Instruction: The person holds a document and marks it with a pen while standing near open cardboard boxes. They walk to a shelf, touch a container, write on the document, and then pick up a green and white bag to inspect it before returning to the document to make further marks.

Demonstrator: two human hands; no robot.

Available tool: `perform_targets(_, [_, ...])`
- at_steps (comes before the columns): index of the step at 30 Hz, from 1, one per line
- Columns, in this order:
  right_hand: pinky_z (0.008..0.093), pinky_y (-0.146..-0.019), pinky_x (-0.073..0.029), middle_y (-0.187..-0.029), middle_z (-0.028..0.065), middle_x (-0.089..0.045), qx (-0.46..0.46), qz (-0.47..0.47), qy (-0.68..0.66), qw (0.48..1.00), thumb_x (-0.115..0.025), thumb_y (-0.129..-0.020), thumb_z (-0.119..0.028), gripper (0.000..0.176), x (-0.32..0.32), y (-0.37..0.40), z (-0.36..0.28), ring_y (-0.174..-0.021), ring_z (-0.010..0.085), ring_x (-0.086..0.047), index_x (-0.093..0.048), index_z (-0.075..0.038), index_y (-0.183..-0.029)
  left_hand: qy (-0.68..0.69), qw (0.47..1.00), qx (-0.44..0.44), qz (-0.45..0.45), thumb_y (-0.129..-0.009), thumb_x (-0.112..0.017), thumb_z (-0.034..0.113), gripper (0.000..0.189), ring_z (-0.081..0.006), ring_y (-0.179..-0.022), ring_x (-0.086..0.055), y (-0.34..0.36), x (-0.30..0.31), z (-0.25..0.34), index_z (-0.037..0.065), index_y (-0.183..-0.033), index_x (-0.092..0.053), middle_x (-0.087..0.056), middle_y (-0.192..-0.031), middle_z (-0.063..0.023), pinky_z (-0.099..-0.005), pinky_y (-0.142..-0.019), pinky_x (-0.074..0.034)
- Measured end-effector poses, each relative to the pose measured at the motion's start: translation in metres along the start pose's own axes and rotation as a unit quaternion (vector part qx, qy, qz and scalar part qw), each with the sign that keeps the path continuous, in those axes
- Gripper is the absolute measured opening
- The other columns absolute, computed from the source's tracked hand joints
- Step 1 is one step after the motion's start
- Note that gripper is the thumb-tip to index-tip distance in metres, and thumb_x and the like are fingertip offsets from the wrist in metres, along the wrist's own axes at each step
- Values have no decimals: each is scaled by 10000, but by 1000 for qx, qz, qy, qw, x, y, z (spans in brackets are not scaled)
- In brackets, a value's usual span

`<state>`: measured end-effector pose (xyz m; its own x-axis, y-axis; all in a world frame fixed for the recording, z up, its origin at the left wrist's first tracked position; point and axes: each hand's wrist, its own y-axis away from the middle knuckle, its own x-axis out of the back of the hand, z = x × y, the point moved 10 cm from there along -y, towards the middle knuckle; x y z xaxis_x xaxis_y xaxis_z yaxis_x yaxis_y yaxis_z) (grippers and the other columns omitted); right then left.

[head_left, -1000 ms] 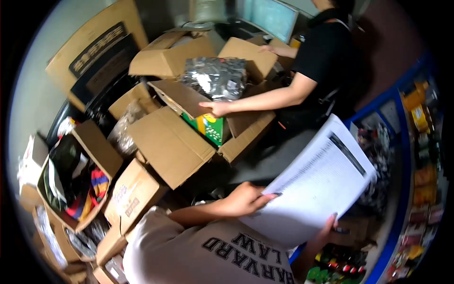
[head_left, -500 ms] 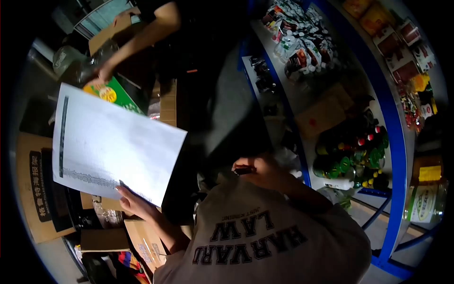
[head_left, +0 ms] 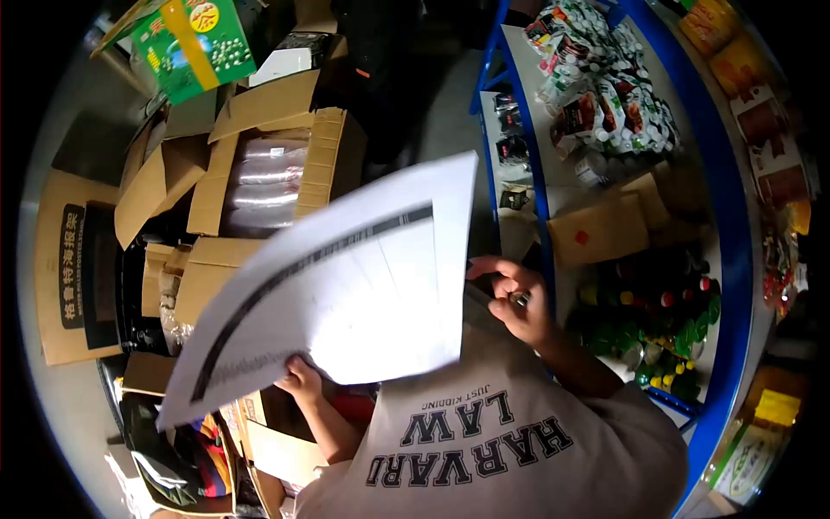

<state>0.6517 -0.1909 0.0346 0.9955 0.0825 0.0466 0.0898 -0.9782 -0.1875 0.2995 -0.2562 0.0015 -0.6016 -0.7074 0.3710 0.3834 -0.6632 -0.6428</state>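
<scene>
Our left hand [head_left: 304, 382] pinches the bottom edge of the paper [head_left: 346, 303], up in the air near our shirt [head_left: 536, 406]. Our right hand [head_left: 529, 320] curls around a small thing [head_left: 519, 298]. Pinching firmly helps us stop the paper bending.

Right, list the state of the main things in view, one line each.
Left hand: closed on the paper's lower edge
Right hand: fingers curled round a small object
Printed paper: held, bowed
Carton of clear-wrapped rolls: open
Green box: tilted, yellow strip across it
Carton of fabrics: open, filled
</scene>
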Motion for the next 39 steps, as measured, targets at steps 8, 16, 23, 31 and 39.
perform_targets(8, [249, -437, -415, -669, 72, -572, 320, -43, 63, 944, -433, -784, -278, 293, 21, 17, -58, -504, 160, -527, -552, -11, -776, -3, 993, -14, -120, -818, -363, 249, 313, -162, -549, -494, 55, -17, 28, 14, -637, -463, -516, -645, -77, -270, -492, -399])
perform_targets(16, [266, -360, -368, -546, 85, -549, 370, -49, 16, 928, -560, -676, -203, 234, 62, 59, -85, -375, 173, -474, -544, 16, -756, 219, 948, -190, -130, -778, -410, 197, 243, -142, -515, -495, 30, -53, 115, 22, -624, -479, -511, -599, -45, -255, -461, -391])
perform_targets(23, [262, -385, -360, -519, 74, -542, 369, 7, 174, 913, -502, -745, -196, 172, 50, 60, -124, -392, 159, -479, -521, -26, -747, 225, 945, -199, -131, -746, -439, 186, 215, -140, -499, -493, 22, -63, 126, 22, -616, -488, -507, -583, -42, -251, -447, -386])
perform_targets(31, [261, -380, -369, -547, 105, -557, 406, 34, 145, 902, -524, -746, -249, 208, 47, 59, -128, -396, 163, -481, -506, -71, -851, 203, 951, -203, -112, -710, -474, 174, 186, -138, -481, -490, 16, -52, 129, 21, -607, -498, -503, -565, -38, -247, -431, -380])
perform_targets(39, [259, -379, -365, -601, 88, -581, 411, -54, 93, 905, -486, -762, -212, 120, 34, 28, -124, -413, 160, -479, -464, -100, -801, 168, 955, -224, -100, -674, -508, 161, 161, -136, -463, -488, 12, -34, 139, 20, -598, -509, -500, -547, -34, -242, -416, -375])
